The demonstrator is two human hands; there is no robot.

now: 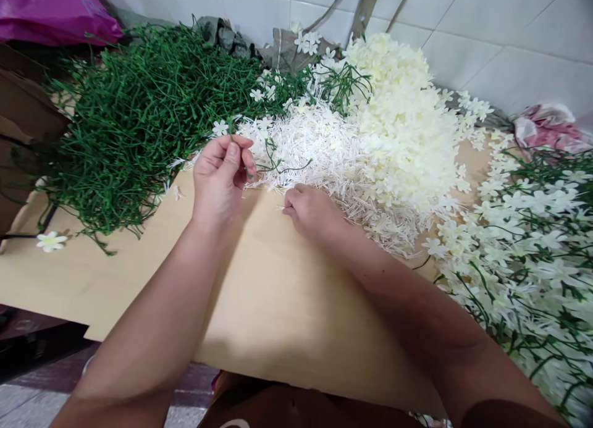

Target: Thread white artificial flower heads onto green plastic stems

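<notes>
My left hand [221, 178] is closed in a pinch on a thin green plastic stem [231, 126], whose upper end pokes out above the thumb. Close to its fingers, a branching green sprig [278, 164] lies over the pile of thin white stamens [315, 134]; whether it joins the held stem I cannot tell. My right hand [315, 212] is closed at the near edge of that pile, fingertips pinched together and pointing left. A thin white tip shows at those fingertips, seemingly a stamen. The two hands are apart.
A big heap of green stems [157, 100] spreads at the left. Cream flower heads [403, 125] are piled right of the stamens. Assembled white flowers on stems [523, 249] cover the right side. A single flower [51, 241] lies on the cardboard [264, 292]. Tiled wall [467, 33] stands behind.
</notes>
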